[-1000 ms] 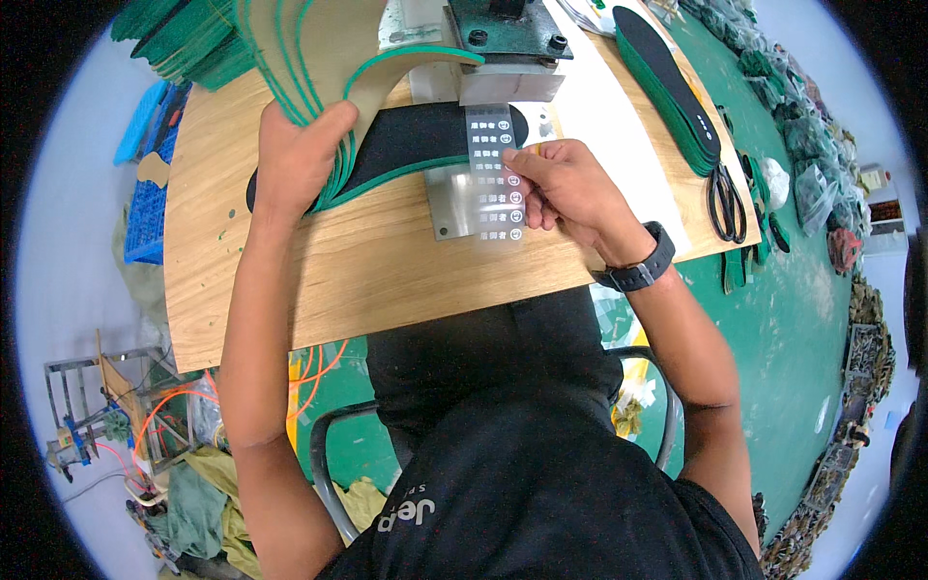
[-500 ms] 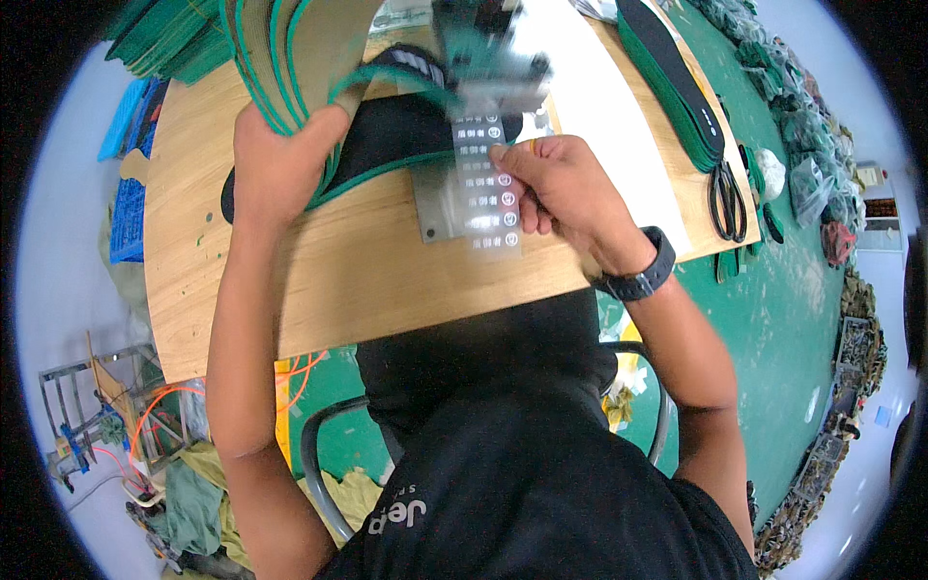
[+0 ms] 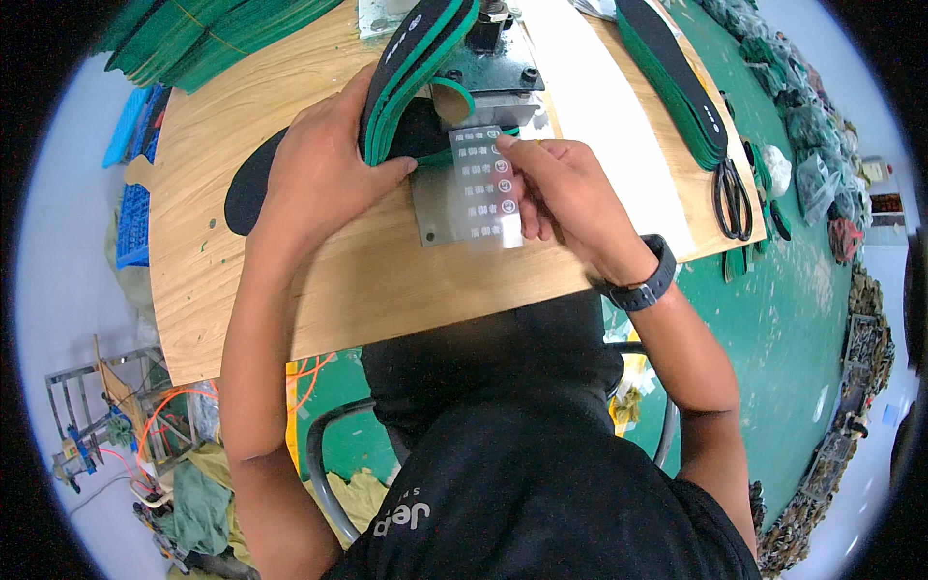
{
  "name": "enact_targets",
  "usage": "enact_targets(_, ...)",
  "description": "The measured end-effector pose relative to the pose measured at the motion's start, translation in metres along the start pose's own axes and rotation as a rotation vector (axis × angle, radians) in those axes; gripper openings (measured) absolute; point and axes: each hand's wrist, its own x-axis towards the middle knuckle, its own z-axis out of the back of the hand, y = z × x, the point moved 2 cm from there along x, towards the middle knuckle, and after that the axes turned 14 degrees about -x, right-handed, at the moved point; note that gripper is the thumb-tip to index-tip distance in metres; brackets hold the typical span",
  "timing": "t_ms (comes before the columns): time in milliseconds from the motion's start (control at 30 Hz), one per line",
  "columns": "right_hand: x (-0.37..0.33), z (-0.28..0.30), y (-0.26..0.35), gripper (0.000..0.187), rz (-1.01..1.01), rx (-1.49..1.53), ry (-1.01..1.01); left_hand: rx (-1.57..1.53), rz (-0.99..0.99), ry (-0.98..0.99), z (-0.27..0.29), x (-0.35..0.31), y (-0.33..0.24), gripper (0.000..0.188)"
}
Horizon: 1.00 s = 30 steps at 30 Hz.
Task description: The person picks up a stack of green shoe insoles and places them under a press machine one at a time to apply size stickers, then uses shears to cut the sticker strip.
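Note:
My left hand point(image 3: 324, 159) is closed around several black insoles with green edges point(image 3: 411, 72), which stand tilted up from its grip. Beneath that hand a black insole point(image 3: 253, 184) lies flat on the table. A green-edged piece with a tan underside point(image 3: 452, 102) curls up beside the metal press point(image 3: 491, 72). Between thumb and fingers, my right hand point(image 3: 570, 198) pinches a clear sheet of white printed labels point(image 3: 486, 188). The sheet hangs over a grey metal plate point(image 3: 435, 215) in front of the press.
A stack of black-and-green insoles point(image 3: 672, 82) lies at the table's right side, with black-handled scissors point(image 3: 733, 198) by its near end. Green sheets point(image 3: 208, 39) are piled at the far left. The wooden table's point(image 3: 387, 300) front edge is close to my body.
My left hand has shifted right and turned the insoles, so their black faces now show instead of the tan undersides. The right hand stays nearly in place with the label sheet.

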Motion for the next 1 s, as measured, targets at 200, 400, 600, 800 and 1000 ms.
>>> enact_targets(200,-0.019,0.003,-0.006,0.026,-0.004,0.025,-0.095,-0.064,0.053,-0.017,0.009,-0.008,0.002,0.061)
enact_targets(400,-0.028,0.008,-0.007,0.027,-0.054,0.077,-0.055,-0.498,0.136,-0.276,0.019,-0.005,0.003,0.031)
enact_targets(600,0.006,0.005,0.002,0.029,-0.076,-0.085,0.07,-0.557,0.209,-0.357,0.03,-0.007,0.014,0.019)
enact_targets(800,0.008,0.007,-0.002,0.028,-0.065,-0.081,0.053,-0.541,0.198,-0.375,0.03,-0.007,0.013,0.016)
enact_targets(1000,0.008,0.005,0.002,0.03,-0.087,-0.108,0.058,-0.581,0.194,-0.384,0.028,-0.01,0.012,0.018)
